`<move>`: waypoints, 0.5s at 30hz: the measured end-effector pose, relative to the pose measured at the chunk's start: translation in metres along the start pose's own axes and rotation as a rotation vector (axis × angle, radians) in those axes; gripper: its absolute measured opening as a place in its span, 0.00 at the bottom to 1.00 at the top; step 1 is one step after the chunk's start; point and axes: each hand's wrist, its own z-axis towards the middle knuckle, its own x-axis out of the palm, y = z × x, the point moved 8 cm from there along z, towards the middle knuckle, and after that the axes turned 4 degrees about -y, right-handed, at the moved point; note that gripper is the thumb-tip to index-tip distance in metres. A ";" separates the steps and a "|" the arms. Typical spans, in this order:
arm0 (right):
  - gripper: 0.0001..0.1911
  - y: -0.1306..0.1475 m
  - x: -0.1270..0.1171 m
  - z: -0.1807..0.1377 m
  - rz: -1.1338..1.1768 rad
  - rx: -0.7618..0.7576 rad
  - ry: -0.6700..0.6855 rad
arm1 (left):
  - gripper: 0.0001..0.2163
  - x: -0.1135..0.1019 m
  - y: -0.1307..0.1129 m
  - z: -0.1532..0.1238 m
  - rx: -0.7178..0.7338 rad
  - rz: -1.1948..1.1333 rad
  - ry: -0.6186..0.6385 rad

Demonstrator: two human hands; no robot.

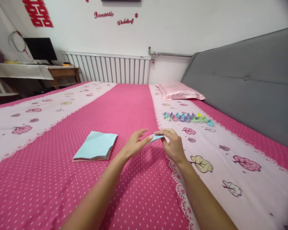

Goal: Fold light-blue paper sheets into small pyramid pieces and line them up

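A small folded piece of light blue paper [156,137] is held above the pink bedspread. My right hand [174,145] pinches its right side between thumb and fingers. At the paper's left edge is the thumb of my left hand [135,143]; the fingers of that hand are stretched out and apart from the thumb. Left of my hands lies a stack of square paper sheets [96,145], light blue on top, with curled edges. Beyond my right hand, small folded paper pieces [187,117] in blue, purple, green, pink and yellow stand in rows on the bed.
The bed has a pink dotted and white patterned bedspread [124,105]. A pink pillow [180,91] lies at the far right, beside a grey padded headboard [244,70]. A white radiator [108,68] runs along the wall. At far left, a monitor [40,49] stands on a desk [24,70].
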 end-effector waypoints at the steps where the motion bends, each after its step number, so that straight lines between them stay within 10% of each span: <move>1: 0.20 -0.002 -0.002 0.002 -0.007 -0.008 0.002 | 0.25 0.011 0.002 0.008 -0.034 -0.043 0.088; 6: 0.25 -0.020 0.004 0.003 -0.011 0.000 0.036 | 0.24 0.055 0.016 0.022 0.045 -0.279 0.404; 15: 0.24 -0.031 0.026 -0.005 0.011 0.039 0.098 | 0.20 0.048 0.044 0.018 -0.023 -0.415 0.406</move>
